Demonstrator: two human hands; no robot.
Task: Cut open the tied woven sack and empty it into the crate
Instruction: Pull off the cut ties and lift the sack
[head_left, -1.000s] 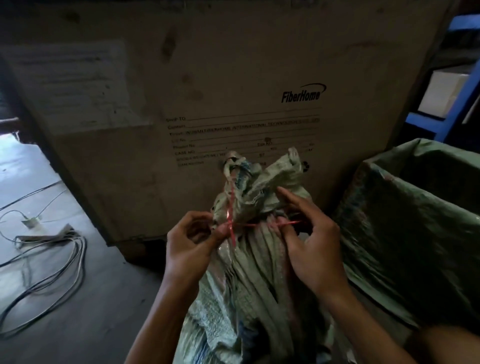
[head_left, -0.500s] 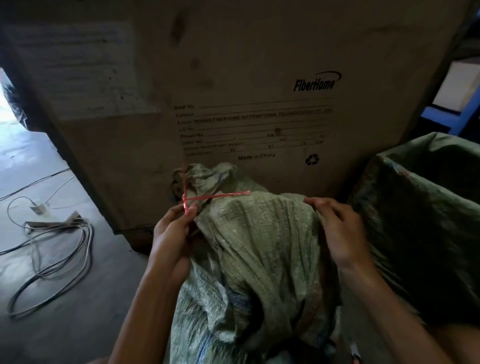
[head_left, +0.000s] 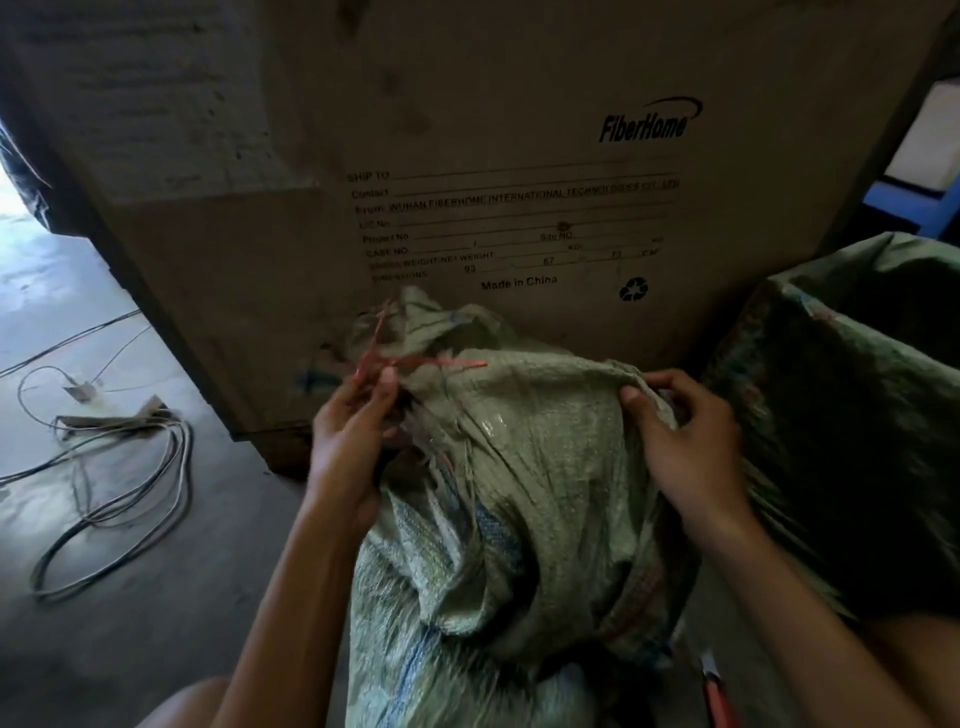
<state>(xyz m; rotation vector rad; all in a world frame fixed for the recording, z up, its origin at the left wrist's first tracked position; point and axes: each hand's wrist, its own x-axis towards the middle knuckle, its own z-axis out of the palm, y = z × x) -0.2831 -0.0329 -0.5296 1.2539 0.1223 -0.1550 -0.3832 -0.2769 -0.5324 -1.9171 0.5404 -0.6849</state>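
Cardboard box (head_left: 519, 130) reads "FiberHome", "Made in China".

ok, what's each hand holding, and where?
Left hand pinches the red string at the sack mouth. Right hand grips a fold of the sack's top edge.

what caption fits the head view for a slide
Left hand pinches the red string while the right hand grips the woven sack.
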